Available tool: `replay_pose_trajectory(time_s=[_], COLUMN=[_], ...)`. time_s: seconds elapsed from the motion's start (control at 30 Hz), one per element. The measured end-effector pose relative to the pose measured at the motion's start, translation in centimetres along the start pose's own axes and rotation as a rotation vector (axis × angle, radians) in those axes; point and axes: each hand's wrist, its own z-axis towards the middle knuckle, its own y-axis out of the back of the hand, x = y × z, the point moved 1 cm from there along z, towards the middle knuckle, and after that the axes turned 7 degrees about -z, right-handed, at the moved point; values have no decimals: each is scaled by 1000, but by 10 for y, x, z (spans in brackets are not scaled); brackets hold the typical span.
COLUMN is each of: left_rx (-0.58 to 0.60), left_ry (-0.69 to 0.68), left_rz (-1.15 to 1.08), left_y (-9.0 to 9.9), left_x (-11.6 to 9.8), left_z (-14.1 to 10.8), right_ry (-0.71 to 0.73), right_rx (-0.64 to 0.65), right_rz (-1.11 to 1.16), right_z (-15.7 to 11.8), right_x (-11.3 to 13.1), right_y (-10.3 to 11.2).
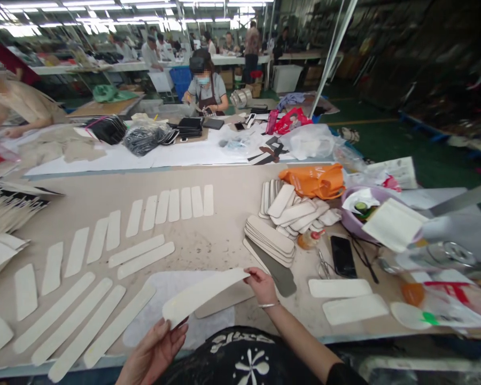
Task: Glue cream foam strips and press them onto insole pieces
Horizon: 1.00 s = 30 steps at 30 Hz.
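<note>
A long cream strip (204,291) with rounded ends is held up between my two hands, bowed slightly over the table. My left hand (158,342) holds its lower left end, thumb on top and fingers beneath. At the upper right end, my right hand (261,286) pinches the tip between thumb and fingers. Beneath the strip lie a white sheet (144,310) and a grey-brown piece (220,303), partly covered. Several long cream strips (120,323) lie slanted to the left. A stack of rounded pieces (268,238) sits beyond my right hand, with a dark grey piece (274,270) under it.
Short cream strips (186,203) stand in a row farther back. To the right are a small bottle (309,239), scissors (324,264), a black phone (343,256), an orange bag (315,181) and a purple basin (350,222). A masked person (206,88) sits across the table.
</note>
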Motion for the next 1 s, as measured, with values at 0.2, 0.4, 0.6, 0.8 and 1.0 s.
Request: replay_pose_trajectory(time_s=[0.2, 0.4, 0.6, 0.8, 1.0], left_rx=[-195, -179, -44, -136, -214], left_ry=[-277, -485, -476, -558, -587], left_rz=[271, 473, 297, 353, 835], left_y=[-3, 16, 40, 56, 57], left_x=[4, 14, 24, 30, 26], left_z=[19, 43, 58, 64, 69], right_ry=[236, 469, 392, 263, 151], right_rx=[51, 307, 408, 444, 432], right_rz=[-268, -543, -595, -649, -652], right_z=[-6, -24, -39, -40, -42], right_x=[28, 24, 16, 9, 4], right_y=[41, 53, 51, 51, 50])
